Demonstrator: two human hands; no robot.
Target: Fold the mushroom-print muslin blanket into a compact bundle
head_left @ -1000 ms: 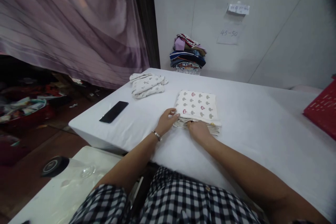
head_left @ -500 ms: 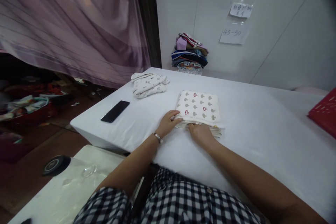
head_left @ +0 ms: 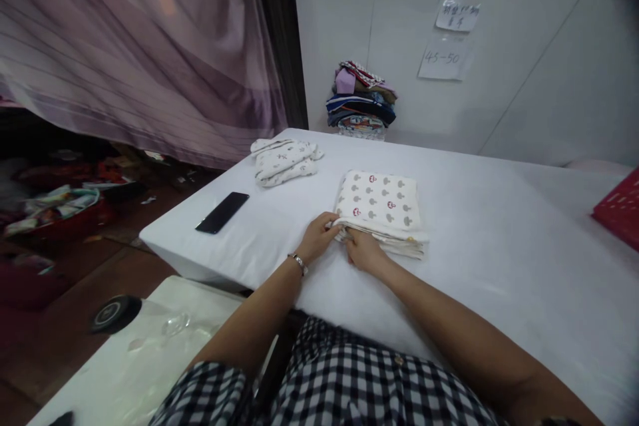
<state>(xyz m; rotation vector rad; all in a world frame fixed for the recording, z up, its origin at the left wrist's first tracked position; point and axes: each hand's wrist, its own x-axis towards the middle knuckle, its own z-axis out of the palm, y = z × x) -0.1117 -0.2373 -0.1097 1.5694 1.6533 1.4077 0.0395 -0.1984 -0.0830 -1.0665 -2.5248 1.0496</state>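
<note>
A folded white cloth with a mushroom print (head_left: 382,203) lies on top of a small stack of folded cloths on the white table (head_left: 479,239). My left hand (head_left: 317,237) grips the near left corner of that stack, fingers curled on its edge. Right beside it, my right hand (head_left: 363,251) has its fingers tucked into the near edge of the same stack. The two hands almost touch.
A crumpled white patterned garment (head_left: 283,160) and a black phone (head_left: 222,212) lie to the left on the table. Folded colourful clothes (head_left: 360,101) are piled at the wall. A red basket (head_left: 619,211) sits at the right edge. A low white table (head_left: 130,359) stands near left.
My right hand has slid left along the stack's near edge, closer to my left hand. The left hand has stayed at the corner.
</note>
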